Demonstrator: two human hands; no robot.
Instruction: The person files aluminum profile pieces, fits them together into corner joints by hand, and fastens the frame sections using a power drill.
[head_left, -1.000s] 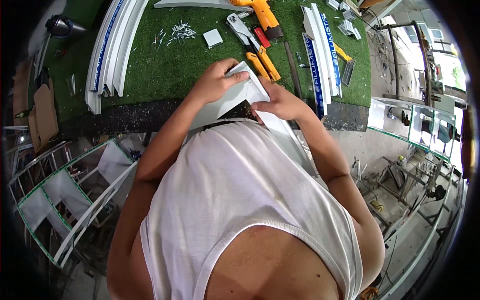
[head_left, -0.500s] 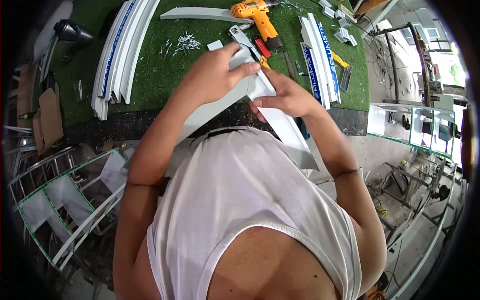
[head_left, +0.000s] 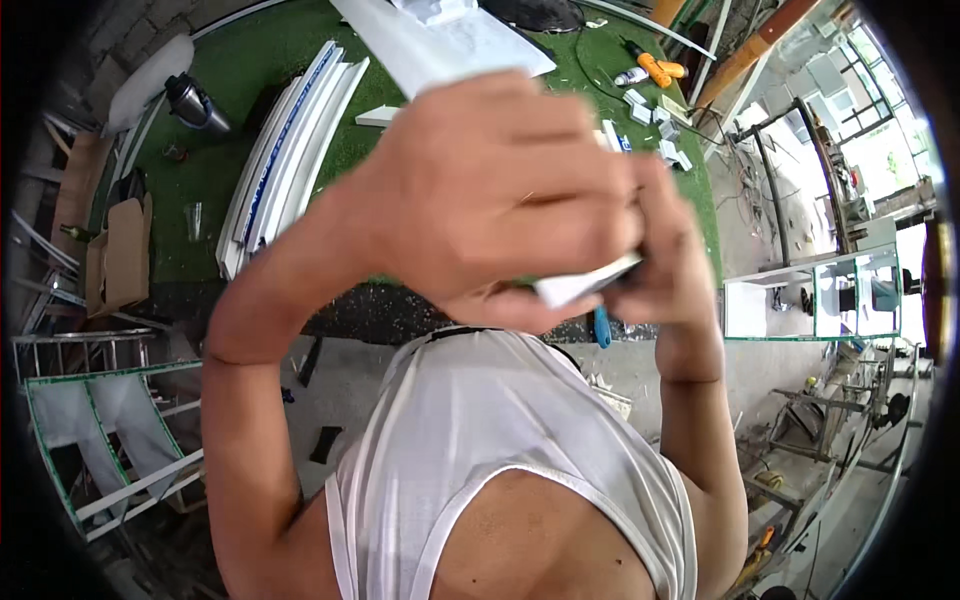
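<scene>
Raised close in front of me, my left hand has its fingers curled around white metal profile. One long white profile runs from behind that hand up toward the far edge of the table. A short white end pokes out below the fingers, between my two hands. On the right, my right hand is bent around that same end, its fingers partly hidden and blurred by motion. Whether the two white parts are joined is hidden behind my hands.
Long white profiles with blue printed film lie on the green table top at left. A dark metal jug stands beyond them. Small white offcuts and an orange-handled tool lie far right. A cardboard box is at left.
Both hands have lifted the white profile up from near my body toward my head. The profile has turned, and its long part now points away across the table. The orange drill is now hidden.
</scene>
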